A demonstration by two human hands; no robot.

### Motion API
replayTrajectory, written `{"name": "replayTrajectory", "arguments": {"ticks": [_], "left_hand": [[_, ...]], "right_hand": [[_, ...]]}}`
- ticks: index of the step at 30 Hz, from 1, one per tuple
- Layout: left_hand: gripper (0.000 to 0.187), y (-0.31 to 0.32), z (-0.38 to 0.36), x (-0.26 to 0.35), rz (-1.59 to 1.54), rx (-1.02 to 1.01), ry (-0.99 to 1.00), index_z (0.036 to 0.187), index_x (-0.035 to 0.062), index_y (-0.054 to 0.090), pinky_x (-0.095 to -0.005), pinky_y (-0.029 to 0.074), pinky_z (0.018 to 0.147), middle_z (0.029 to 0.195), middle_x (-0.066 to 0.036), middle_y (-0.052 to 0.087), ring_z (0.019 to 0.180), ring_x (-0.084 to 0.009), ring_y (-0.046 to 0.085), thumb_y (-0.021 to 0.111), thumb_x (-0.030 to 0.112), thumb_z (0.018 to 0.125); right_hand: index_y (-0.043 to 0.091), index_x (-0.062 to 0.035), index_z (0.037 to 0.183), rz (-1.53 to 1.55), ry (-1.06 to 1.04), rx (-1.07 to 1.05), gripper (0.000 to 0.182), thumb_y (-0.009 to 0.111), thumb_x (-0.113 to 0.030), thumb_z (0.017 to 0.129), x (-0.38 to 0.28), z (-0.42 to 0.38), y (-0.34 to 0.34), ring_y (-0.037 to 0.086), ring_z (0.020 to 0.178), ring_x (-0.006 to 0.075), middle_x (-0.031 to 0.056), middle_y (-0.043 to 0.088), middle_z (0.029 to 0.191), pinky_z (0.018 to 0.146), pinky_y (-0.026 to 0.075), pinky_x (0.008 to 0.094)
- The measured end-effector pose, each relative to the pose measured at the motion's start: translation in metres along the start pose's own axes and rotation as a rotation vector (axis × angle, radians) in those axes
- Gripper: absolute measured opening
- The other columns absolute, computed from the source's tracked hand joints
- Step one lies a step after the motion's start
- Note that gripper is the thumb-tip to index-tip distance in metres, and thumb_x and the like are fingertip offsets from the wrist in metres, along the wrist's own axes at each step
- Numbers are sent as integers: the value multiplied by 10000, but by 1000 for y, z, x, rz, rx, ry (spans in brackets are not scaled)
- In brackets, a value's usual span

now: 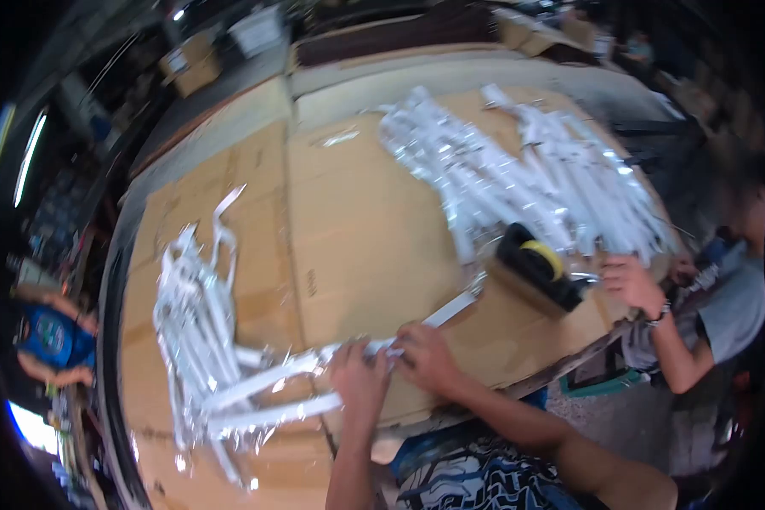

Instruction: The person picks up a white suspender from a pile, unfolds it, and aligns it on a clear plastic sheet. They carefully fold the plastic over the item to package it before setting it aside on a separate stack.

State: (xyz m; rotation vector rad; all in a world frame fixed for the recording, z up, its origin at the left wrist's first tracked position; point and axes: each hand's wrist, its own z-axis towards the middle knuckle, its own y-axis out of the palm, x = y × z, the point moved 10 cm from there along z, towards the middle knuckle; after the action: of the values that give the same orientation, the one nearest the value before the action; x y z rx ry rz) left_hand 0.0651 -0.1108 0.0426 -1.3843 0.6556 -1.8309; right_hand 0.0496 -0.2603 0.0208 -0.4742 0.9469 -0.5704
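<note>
My left hand is closed on a white strip in shiny clear plastic, near the front edge of the table. Right beside it, my right hand pinches the same strip, whose far end sticks out up and to the right. Exactly what the fingertips press on is blurred. A second white strip lies under my left wrist, running toward a heap of similar wrapped strips on the left. Beyond my right hand stands a black tape dispenser with a yellow core.
Brown cardboard covers the table. Two larger bundles of white strips lie at the far right. A co-worker's hand rests by the right bundle. Another person in a blue top is at the left. Cardboard boxes stand behind.
</note>
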Motion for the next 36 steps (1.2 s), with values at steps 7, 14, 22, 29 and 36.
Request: {"name": "replayTrajectory", "arguments": {"ticks": [7,14,22,29,36], "left_hand": [[246,8,-2,-5,11,-34,-55,973,11,738,-474,494,917,1033,-187,663,1034,-385,615,767,185,802],[117,12,-8,-7,26,114,40,875,17,720,-458,526,788,903,-156,662,859,-362,646,728,119,818],[110,9,-9,8,92,76,62,920,7,678,-471,480,823,932,-161,655,894,-369,622,683,105,872],[118,6,-15,18,-114,44,148,909,5,657,-468,495,794,941,-147,637,883,-353,614,711,89,845],[410,-28,-43,15,20,-160,256,1273,-7,651,-531,395,1082,1299,-238,645,1230,-439,570,623,166,902]], "right_hand": [[696,-71,1015,-23,7,-46,233,733,-210,832,-2,-3,3,549,1165,313,112,602,1130,1007,416,448],[678,-79,1021,-39,-21,-58,243,747,-209,828,-6,-5,-1,542,1183,300,98,592,1159,1001,406,445],[709,-101,1043,-35,17,-96,213,722,-230,874,-10,-4,-5,524,1197,292,92,584,1173,1021,390,442],[728,-107,1029,-17,20,-86,200,711,-245,884,-7,-4,-6,528,1193,280,88,584,1160,1028,383,432],[744,-123,1025,-55,53,-143,187,708,-236,880,-6,-7,-10,519,1212,254,67,580,1147,1030,376,460]]}}
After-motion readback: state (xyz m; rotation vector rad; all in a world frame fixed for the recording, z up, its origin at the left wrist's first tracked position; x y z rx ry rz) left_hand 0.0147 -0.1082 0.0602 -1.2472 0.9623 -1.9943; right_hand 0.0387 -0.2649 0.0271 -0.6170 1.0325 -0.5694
